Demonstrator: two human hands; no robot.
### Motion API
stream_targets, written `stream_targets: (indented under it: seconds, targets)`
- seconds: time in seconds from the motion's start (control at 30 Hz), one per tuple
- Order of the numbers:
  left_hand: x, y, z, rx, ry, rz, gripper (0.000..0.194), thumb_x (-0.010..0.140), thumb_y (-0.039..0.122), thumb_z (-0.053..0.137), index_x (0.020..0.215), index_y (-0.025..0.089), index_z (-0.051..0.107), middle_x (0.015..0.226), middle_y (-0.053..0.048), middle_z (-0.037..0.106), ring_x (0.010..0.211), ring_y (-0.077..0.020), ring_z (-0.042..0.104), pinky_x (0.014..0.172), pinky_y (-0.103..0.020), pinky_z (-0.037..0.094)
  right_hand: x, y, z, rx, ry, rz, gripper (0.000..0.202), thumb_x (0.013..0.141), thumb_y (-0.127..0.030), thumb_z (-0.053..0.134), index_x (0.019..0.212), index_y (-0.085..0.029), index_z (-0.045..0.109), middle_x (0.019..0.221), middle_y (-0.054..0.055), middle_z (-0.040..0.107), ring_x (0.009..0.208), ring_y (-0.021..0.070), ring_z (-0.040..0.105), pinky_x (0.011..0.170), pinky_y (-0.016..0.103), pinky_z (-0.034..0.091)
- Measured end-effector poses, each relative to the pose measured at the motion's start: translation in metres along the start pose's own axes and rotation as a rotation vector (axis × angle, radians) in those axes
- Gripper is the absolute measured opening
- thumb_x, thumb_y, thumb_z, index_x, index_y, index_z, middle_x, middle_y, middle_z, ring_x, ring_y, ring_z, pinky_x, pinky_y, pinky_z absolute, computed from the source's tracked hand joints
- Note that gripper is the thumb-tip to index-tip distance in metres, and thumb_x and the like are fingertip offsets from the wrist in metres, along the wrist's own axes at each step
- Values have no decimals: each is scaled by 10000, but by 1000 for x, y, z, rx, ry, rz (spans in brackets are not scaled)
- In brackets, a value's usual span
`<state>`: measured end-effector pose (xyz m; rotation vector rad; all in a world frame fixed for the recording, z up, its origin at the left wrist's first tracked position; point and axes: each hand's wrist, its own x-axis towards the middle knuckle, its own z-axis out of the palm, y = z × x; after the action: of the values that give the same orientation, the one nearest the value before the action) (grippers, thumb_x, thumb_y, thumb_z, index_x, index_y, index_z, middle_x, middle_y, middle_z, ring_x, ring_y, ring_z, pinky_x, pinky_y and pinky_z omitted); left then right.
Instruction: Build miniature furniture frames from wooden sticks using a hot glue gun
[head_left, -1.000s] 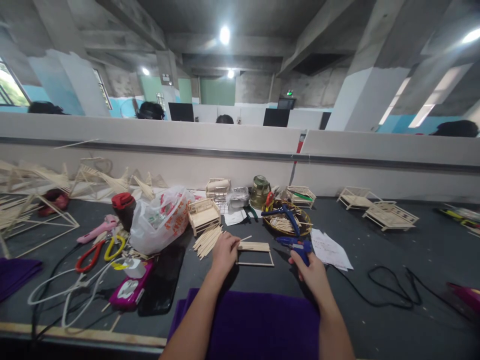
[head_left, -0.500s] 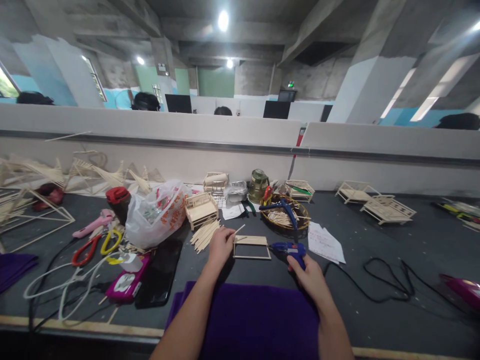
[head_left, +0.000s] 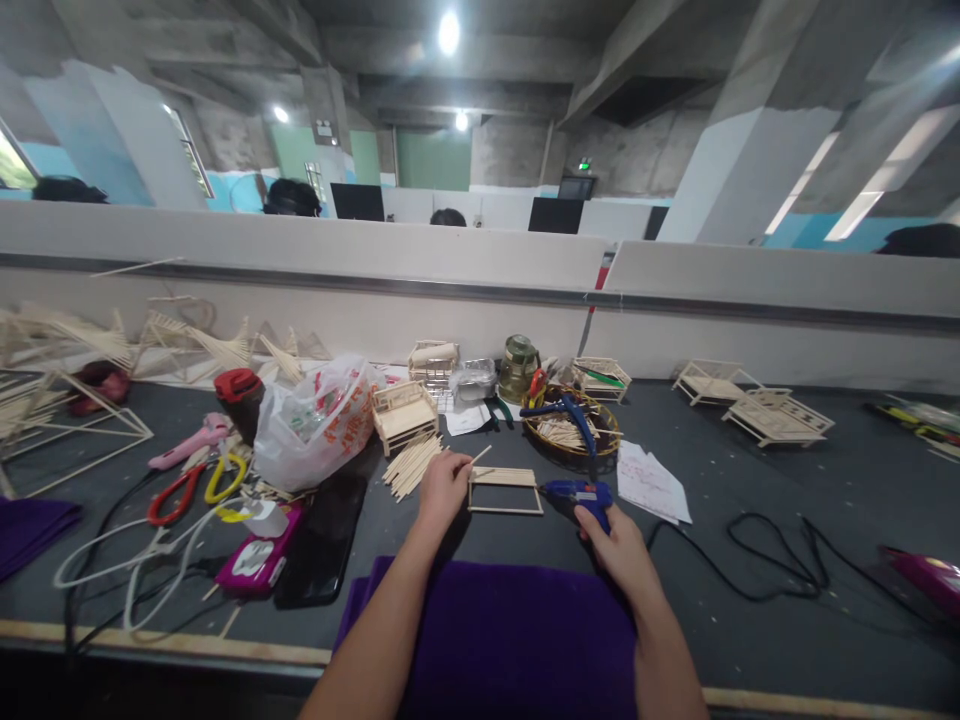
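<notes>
My left hand (head_left: pixel 445 490) is closed in a pinch on a thin wooden stick (head_left: pixel 481 455), which points up and to the right. The fingertips are at the upper left corner of a small rectangular stick frame (head_left: pixel 506 511), whose far part is filled with sticks laid side by side. In my right hand (head_left: pixel 621 542) is a blue hot glue gun (head_left: pixel 589 494). Its nozzle is at the right side of the frame; whether they touch I cannot tell. Loose wooden sticks (head_left: pixel 412 466) are heaped just left of my left hand.
Behind the frame stand a wicker basket (head_left: pixel 574 450) of sticks and tools, a small stick bench (head_left: pixel 405 415) and a green jar (head_left: pixel 519 368). Paper notes (head_left: pixel 651 482) lie to the right. A plastic bag (head_left: pixel 315 425), a black phone (head_left: pixel 321 545) and a purple power strip (head_left: pixel 251 562) are left.
The whole view has shifted very slightly. Both hands, the stick and the glue gun keep almost the same places around the frame.
</notes>
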<state>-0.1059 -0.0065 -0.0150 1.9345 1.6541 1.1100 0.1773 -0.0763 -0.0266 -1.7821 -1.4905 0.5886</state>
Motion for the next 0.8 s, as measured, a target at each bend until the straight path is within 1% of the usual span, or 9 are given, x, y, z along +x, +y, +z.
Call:
stream_targets:
  seconds: [0.1, 0.27, 0.47, 0.57, 0.7, 0.8]
  targets:
    - [0, 1, -1, 4, -5, -16, 172, 823, 195, 559, 835, 201, 731, 795, -35, 654, 831, -176, 570, 801, -297, 411, 0, -1, 0, 29, -31, 18, 461, 784, -565, 485, 960, -171, 650, 632, 47, 676, 568, 209, 627, 535, 286, 439]
    - [0, 3, -1, 10, -13, -30, 173, 821, 195, 561, 847, 194, 733, 811, -42, 658, 835, -178, 570, 795, -295, 410, -1, -1, -1, 37, -39, 34, 461, 782, -566, 481, 964, -178, 650, 649, 48, 681, 548, 205, 621, 516, 284, 429]
    - [0, 2, 0, 11, -17, -40, 172, 821, 190, 560, 845, 189, 731, 819, -42, 661, 844, -175, 569, 781, -283, 404, 0, 2, 0, 37, -46, 52, 502, 779, -580, 479, 1020, -170, 639, 664, 51, 691, 545, 210, 624, 517, 287, 428]
    - [0, 1, 0, 20, -27, -56, 170, 820, 196, 563, 849, 191, 731, 819, -39, 662, 836, -169, 569, 765, -271, 400, 1, 5, 1, 34, -61, 54, 522, 790, -595, 471, 1038, -162, 624, 685, 58, 697, 570, 218, 634, 546, 296, 437]
    - [-2, 1, 0, 40, -48, -117, 173, 823, 213, 563, 863, 194, 730, 849, -38, 671, 818, -158, 574, 728, -255, 390, 1, 7, 1, 1, -78, 43, 522, 809, -597, 456, 1043, -157, 612, 688, 59, 696, 640, 230, 651, 621, 311, 453]
    - [-2, 2, -1, 72, -64, -145, 174, 826, 221, 560, 855, 206, 731, 864, -32, 679, 822, -153, 577, 723, -251, 378, 1, 6, 0, -7, -78, 34, 522, 814, -585, 453, 1072, -159, 606, 694, 54, 697, 641, 227, 652, 632, 314, 454]
